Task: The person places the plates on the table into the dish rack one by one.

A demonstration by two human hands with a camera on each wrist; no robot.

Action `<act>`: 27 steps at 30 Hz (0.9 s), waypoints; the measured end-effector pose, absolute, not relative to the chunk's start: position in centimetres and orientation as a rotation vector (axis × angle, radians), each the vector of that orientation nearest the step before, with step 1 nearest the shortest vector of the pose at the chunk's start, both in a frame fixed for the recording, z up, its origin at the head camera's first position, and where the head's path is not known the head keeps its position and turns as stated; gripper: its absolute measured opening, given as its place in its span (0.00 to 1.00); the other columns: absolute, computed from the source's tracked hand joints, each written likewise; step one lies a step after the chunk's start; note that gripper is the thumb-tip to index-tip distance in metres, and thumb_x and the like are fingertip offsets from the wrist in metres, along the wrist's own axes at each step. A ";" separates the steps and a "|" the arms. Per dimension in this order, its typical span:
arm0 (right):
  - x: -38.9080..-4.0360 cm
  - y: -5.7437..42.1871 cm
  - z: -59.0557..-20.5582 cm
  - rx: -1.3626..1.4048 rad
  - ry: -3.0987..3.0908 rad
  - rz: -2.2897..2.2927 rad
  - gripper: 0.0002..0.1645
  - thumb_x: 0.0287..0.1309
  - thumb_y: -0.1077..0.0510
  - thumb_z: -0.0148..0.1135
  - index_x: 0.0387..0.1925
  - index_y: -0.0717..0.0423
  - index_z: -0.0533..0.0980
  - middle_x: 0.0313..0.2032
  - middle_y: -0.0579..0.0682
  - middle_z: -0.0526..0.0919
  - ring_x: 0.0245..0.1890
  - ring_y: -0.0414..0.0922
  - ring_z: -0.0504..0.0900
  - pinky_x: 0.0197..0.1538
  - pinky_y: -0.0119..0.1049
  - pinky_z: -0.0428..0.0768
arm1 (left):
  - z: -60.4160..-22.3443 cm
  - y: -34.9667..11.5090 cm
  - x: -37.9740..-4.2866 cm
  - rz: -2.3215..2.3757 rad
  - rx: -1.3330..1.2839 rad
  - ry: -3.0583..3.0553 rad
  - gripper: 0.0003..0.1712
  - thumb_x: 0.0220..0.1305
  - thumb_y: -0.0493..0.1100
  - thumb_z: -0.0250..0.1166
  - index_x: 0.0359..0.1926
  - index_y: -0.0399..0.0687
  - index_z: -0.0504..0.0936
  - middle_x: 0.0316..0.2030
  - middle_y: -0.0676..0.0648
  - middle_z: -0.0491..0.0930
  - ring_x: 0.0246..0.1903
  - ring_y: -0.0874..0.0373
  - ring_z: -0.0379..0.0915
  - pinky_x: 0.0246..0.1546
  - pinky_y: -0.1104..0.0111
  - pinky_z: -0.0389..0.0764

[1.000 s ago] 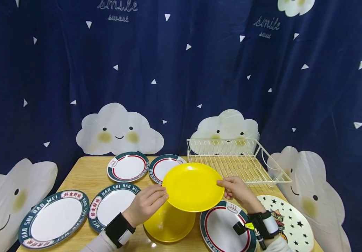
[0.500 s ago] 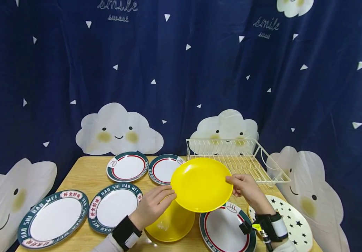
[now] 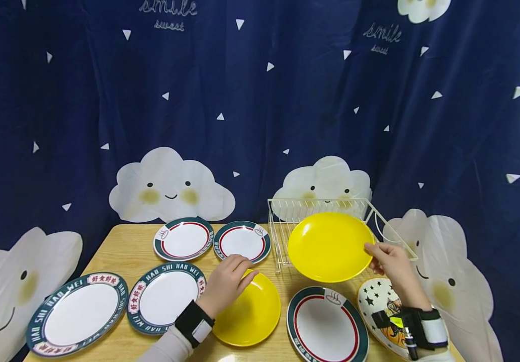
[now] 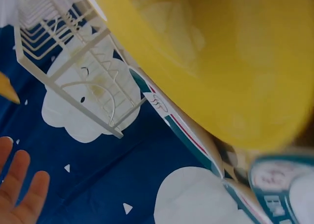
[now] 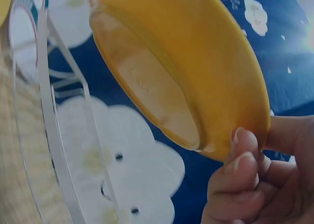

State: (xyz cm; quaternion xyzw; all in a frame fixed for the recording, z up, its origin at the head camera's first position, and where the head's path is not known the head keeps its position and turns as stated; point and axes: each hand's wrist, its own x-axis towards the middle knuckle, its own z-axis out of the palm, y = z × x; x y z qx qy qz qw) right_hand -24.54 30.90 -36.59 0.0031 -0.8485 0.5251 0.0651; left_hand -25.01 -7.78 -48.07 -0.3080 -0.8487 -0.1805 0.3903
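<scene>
My right hand (image 3: 393, 266) pinches the right rim of a yellow plate (image 3: 330, 246), held up in front of the wire dish rack (image 3: 282, 241). In the right wrist view, the thumb and fingers (image 5: 243, 170) grip its edge and the plate's underside with its foot ring shows. My left hand (image 3: 227, 282) is over the upper left part of a second yellow plate (image 3: 255, 319) lying on the table, holding nothing. Its fingers (image 4: 32, 197) look relaxed in the left wrist view. Whether the left hand touches that plate I cannot tell.
Several white plates with green rims, such as this one (image 3: 325, 324), lie around the wooden table (image 3: 128, 241). A star-patterned plate (image 3: 370, 299) is partly hidden under the right wrist. Behind the table hangs a dark blue curtain (image 3: 242, 125).
The yellow plate has moved right and upward with my right hand, to in front of the rack. My left hand has let go of its rim and stays over the lower yellow plate.
</scene>
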 end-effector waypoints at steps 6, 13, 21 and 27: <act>-24.2 33.9 -36.2 -0.125 -2.559 1.405 0.23 0.70 0.48 0.53 0.27 0.61 0.79 0.14 0.40 0.74 0.17 0.36 0.73 0.23 0.29 0.77 | -48.2 -5.4 -26.6 -0.674 -0.582 -2.353 0.16 0.65 0.54 0.64 0.45 0.49 0.83 0.41 0.52 0.84 0.42 0.58 0.79 0.48 0.67 0.82; -23.7 36.5 -36.6 -0.309 -2.530 1.305 0.28 0.70 0.45 0.52 0.26 0.65 0.78 0.14 0.40 0.75 0.17 0.38 0.73 0.22 0.28 0.77 | -48.7 -2.6 -28.6 -0.918 -0.395 -2.561 0.23 0.68 0.60 0.57 0.47 0.47 0.83 0.41 0.50 0.84 0.42 0.56 0.79 0.49 0.63 0.82; -23.5 39.3 -36.7 -0.434 -2.475 1.208 0.30 0.70 0.43 0.50 0.29 0.68 0.78 0.14 0.39 0.75 0.18 0.39 0.74 0.24 0.27 0.77 | -49.3 -0.2 -30.3 -1.079 -0.288 -2.702 0.30 0.69 0.63 0.54 0.49 0.42 0.83 0.44 0.43 0.84 0.45 0.50 0.80 0.52 0.57 0.81; -23.8 41.2 -36.8 -0.523 -2.379 1.181 0.31 0.68 0.43 0.52 0.28 0.68 0.79 0.12 0.36 0.74 0.15 0.38 0.74 0.23 0.25 0.75 | -50.0 1.3 -31.3 -1.245 -0.202 -2.771 0.35 0.70 0.66 0.49 0.55 0.42 0.80 0.51 0.42 0.84 0.50 0.48 0.80 0.56 0.54 0.78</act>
